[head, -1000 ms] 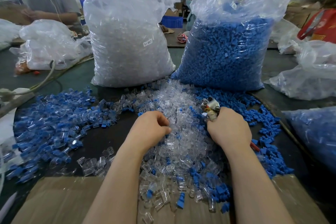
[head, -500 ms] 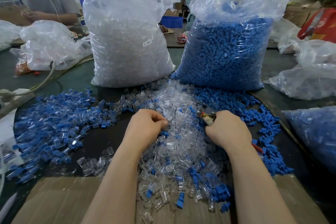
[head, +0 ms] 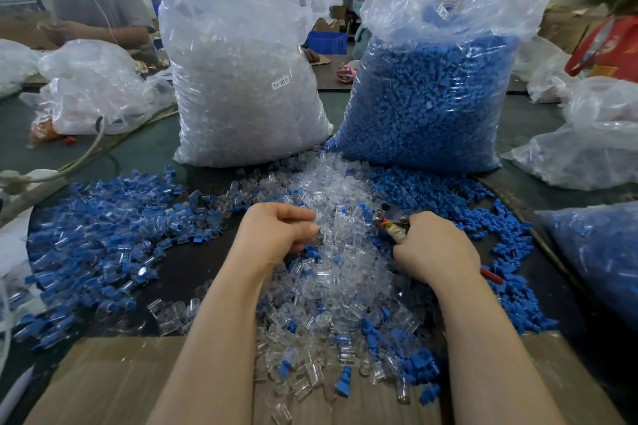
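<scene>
Fingers of the left hand curl over small clear plastic caps (holding one? cannot tell); the right hand clenches red-handled metal pliers, which could crush a cap if squeezed hard.

Bright, diffuse light from the blown-out far background lays white glare on the clear bag and blue bag, casts only soft shadows beneath the left hand and right hand, while wide-angle distortion bends the blurred edges and the centre is sharp.
</scene>
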A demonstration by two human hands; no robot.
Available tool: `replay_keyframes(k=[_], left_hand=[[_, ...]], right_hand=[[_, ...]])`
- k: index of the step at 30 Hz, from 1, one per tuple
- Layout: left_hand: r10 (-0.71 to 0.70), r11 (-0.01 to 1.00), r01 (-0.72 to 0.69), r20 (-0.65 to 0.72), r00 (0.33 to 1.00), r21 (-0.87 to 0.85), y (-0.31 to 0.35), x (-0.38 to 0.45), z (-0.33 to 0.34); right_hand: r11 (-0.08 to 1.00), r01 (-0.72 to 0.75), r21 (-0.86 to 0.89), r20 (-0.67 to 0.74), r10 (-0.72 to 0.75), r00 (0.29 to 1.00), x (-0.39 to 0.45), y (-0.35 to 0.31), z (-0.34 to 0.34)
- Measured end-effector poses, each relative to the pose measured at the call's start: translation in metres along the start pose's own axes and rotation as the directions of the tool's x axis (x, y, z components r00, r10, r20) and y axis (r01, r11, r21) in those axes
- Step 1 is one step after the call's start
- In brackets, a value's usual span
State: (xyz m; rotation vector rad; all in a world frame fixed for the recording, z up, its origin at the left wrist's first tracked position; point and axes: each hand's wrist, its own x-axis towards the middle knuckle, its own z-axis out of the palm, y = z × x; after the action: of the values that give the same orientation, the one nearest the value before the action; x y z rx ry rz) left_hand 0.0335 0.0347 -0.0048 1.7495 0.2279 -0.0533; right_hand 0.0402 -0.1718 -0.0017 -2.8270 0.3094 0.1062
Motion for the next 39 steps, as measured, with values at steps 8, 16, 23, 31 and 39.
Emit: replay_keyframes(k=[8,16,23,31,39], left_hand=[[0.003,0.997,-0.002,0.015,1.000,-0.078,0.002,0.000,0.004],[0.057,0.980,-0.055,0.001,0.998,-0.193,0.013,-0.006,0.018],[0.113,0.964,-0.121,-0.048,0.992,-0.236,0.017,-0.010,0.033],[0.137,0.961,-0.150,-0.073,0.988,-0.233,0.018,-0.011,0.033],[0.132,0.956,-0.135,-0.027,0.991,-0.261,0.019,-0.014,0.041]], right_hand=[[0.997,-0.001,0.082,-0.073,0.007,0.997,0.000,0.001,0.001],[0.815,0.239,0.529,-0.225,-0.137,0.965,0.004,-0.005,-0.002],[0.679,0.333,0.654,-0.242,-0.229,0.943,-0.001,-0.012,0.002],[0.653,0.357,0.668,-0.265,-0.239,0.934,-0.004,-0.014,0.000],[0.753,0.407,0.517,-0.304,-0.282,0.910,-0.004,-0.020,0.000]])
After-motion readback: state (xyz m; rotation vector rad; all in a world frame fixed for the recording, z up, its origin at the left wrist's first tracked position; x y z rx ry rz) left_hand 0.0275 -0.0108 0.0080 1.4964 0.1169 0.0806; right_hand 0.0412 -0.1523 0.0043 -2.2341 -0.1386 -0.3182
